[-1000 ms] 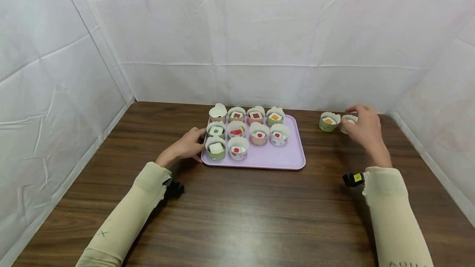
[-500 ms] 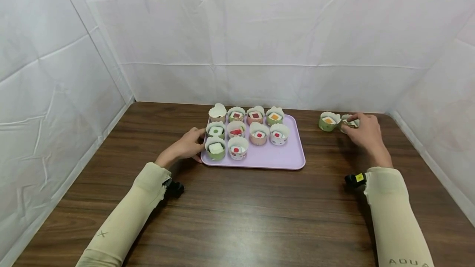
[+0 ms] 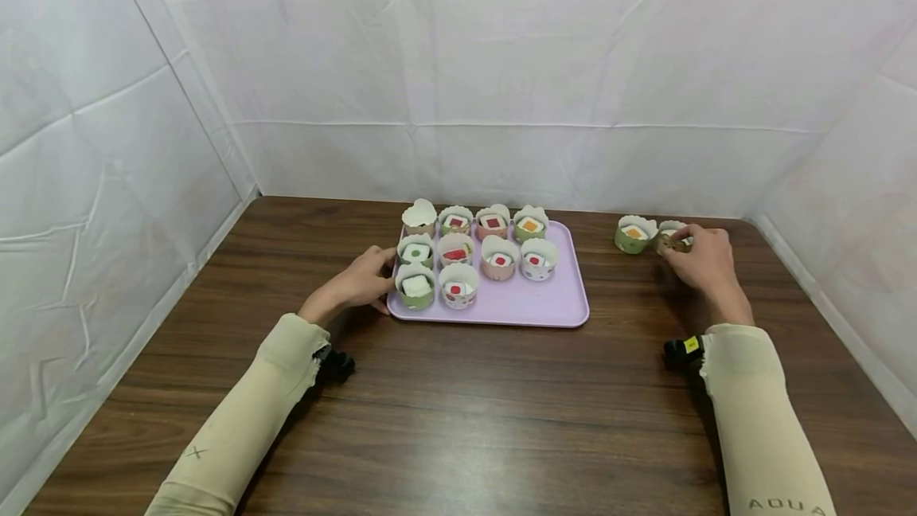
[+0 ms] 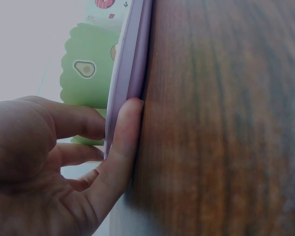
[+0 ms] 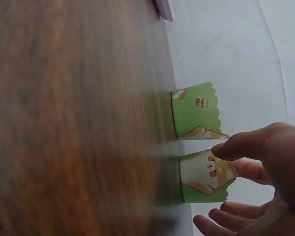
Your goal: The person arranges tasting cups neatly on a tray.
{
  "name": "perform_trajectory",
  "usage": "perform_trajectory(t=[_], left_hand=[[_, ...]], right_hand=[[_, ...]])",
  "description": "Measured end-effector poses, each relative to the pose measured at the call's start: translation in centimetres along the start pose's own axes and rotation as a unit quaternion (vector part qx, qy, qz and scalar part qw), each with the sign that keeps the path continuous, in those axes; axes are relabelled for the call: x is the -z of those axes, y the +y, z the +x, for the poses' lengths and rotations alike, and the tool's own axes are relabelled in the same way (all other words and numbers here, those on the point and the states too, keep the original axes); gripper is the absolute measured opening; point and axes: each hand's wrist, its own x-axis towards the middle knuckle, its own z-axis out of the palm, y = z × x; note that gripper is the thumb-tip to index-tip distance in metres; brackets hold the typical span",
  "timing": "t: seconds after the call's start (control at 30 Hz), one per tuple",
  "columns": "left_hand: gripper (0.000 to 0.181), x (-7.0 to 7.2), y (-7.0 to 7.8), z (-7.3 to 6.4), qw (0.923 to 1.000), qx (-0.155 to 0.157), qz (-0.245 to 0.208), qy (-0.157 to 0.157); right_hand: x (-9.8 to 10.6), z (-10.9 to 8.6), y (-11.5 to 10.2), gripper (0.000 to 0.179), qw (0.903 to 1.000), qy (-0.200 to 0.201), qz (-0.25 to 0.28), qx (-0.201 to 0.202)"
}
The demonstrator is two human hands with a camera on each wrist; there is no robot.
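Observation:
My left hand (image 3: 360, 278) holds the left end of the lilac tray (image 3: 533, 310). In the left wrist view the thumb lies along the tray's outer edge and the fingers are on the other side, beside a green paper cup (image 4: 86, 69) with an avocado print. Paper baking cups with pieces of white, red or orange inside stand in rows on the tray. At the far right, my right hand (image 3: 705, 259) pinches the rim of a paper cup (image 5: 206, 177) with an animal print, thumb and forefinger on either side. That cup stands on the table.
Just left of the pinched cup stands another green cup (image 3: 632, 238) with an orange and white piece. Both are near the back edge of the brown wooden table (image 3: 458, 420). White sheeting (image 3: 501, 86) rises behind and at the sides.
My right hand has come down lower at the right-hand cup, and its fingers have closed on the rim. The left hand, tray and other cups have stayed put.

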Motion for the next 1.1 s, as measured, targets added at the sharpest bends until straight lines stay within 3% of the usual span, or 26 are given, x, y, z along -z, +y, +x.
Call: perform_trajectory(t=[0.73,1.1], left_hand=[[0.063,0.1,0.3,-0.3,1.0,0.004,0.006,-0.002],[0.062,0.1,0.4,-0.2,1.0,0.003,0.004,0.003]], right_hand=[[0.1,-0.1,1.2,0.036,0.9992,-0.026,-0.028,0.006],[0.1,0.0,1.0,0.033,0.9993,-0.026,-0.022,-0.017]])
